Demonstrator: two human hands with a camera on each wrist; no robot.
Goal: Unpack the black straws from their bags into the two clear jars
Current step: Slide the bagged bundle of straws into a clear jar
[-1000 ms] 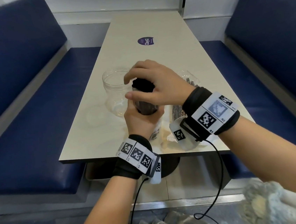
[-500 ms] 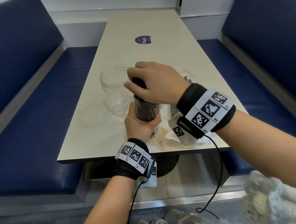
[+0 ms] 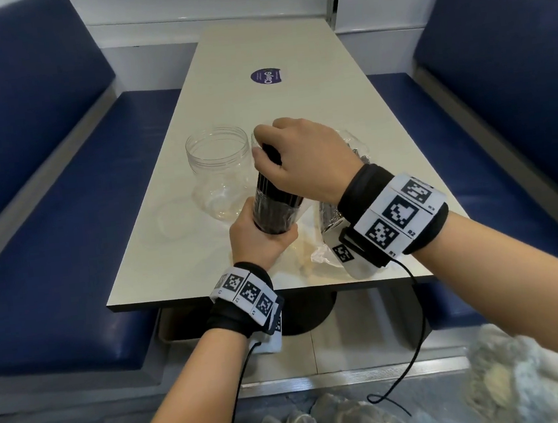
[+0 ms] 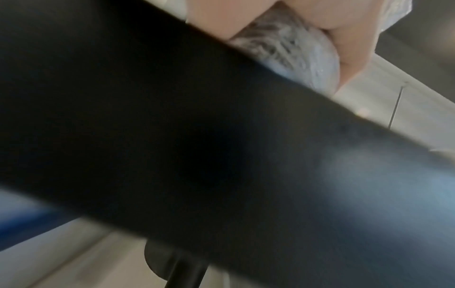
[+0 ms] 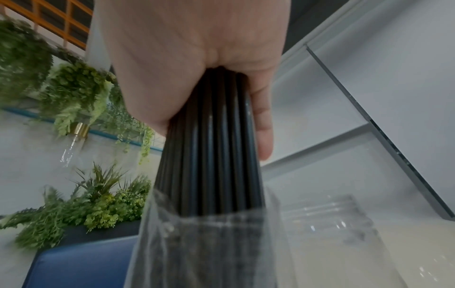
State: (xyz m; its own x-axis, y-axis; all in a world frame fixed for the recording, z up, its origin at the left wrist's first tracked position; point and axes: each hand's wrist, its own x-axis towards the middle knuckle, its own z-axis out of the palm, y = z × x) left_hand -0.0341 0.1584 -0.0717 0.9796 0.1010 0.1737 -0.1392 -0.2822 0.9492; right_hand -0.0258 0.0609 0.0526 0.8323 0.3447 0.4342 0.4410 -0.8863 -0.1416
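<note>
A bundle of black straws (image 3: 268, 185) stands upright in a clear bag (image 3: 274, 217) over the near part of the table. My left hand (image 3: 256, 237) grips the bag's lower end from below. My right hand (image 3: 265, 147) is curled round the top of the straws, and a bare length of them shows between my hands. In the right wrist view the straws (image 5: 211, 146) rise out of the bag's mouth (image 5: 209, 243) into my fist. A clear empty jar (image 3: 218, 159) stands just left of them, also seen as the jar (image 5: 332, 224). In the left wrist view my fingers hold the bag (image 4: 295, 48).
Another bag of black straws (image 3: 329, 213) lies on the cream table (image 3: 179, 256) under my right wrist, beside crumpled clear plastic (image 3: 323, 255). A purple sticker (image 3: 266, 76) marks the far middle. Blue benches (image 3: 49, 235) flank both sides.
My right hand has drawn the straws upward, so more bare straw shows above the bag. The left hand keeps hold of the bag's bottom.
</note>
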